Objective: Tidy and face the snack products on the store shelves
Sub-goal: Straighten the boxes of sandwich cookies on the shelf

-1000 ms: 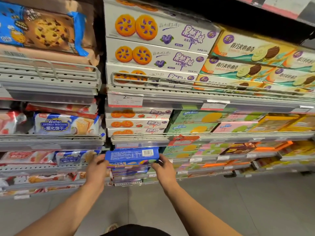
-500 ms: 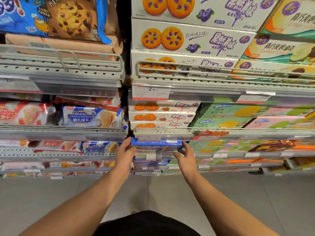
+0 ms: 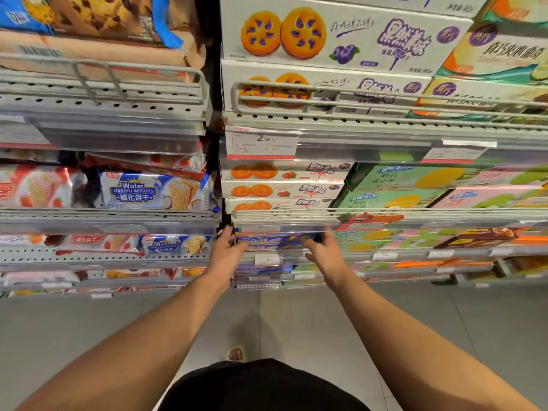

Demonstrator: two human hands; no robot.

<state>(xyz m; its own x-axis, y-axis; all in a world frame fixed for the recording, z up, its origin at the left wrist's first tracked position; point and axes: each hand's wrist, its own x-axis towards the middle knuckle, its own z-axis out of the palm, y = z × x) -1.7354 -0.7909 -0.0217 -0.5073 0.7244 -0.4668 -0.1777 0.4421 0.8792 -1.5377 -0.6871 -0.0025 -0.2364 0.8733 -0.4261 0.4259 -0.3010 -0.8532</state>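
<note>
Left hand (image 3: 226,252) and right hand (image 3: 323,252) grasping blue snack box (image 3: 271,241) ends, box blurred, fingertips hidden under shelf rail (image 3: 296,225)

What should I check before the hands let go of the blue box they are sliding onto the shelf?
1. Left hand on the blue box: ok, it holds the box's left end.
2. Right hand on the box: ok, it holds the right end.
3. Box level: ok, its front edge runs roughly parallel to the shelf rail above.
4. Box pushed fully in: cannot tell, the rail and blur hide its back.
5. Front label facing out: cannot tell, the print is blurred.
6. Right column: ok, the box sits below the white boxes and left of the green boxes.
</note>
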